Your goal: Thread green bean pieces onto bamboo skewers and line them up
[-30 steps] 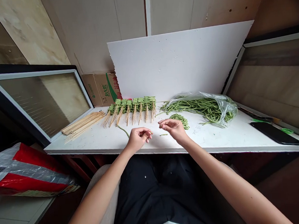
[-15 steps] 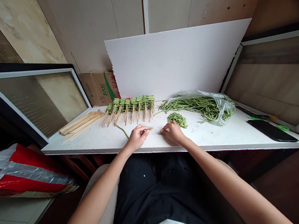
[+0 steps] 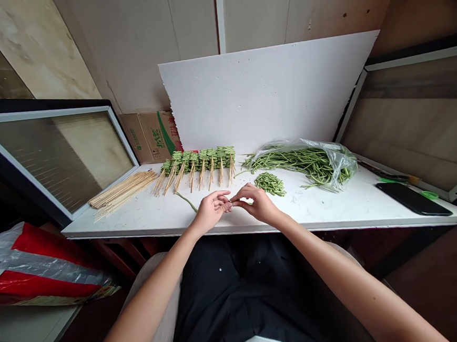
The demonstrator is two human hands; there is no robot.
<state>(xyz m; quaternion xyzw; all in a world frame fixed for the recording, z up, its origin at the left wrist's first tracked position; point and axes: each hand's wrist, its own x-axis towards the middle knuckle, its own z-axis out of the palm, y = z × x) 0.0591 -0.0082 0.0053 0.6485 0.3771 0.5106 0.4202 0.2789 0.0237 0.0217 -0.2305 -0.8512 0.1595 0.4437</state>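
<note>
My left hand [image 3: 211, 210] and my right hand [image 3: 255, 203] meet fingertip to fingertip over the front of the white table [image 3: 334, 210]. Both pinch shut on a small green bean piece that I can barely make out between them. A single long green bean [image 3: 186, 199] trails away from my left hand toward the back. Just behind my right hand lies a small heap of cut bean pieces [image 3: 270, 183]. A row of finished bean skewers [image 3: 200, 165] lies farther back.
Bare bamboo sticks [image 3: 121, 191] lie at the left of the table. A plastic bag of long green beans [image 3: 310, 162] sits at right, a black phone [image 3: 412, 198] beyond it. A white foam board [image 3: 269, 91] leans behind, next to a cardboard box [image 3: 150, 136].
My right hand went down to the table, picked up the loose bean piece, then rose and moved left to meet my left hand.
</note>
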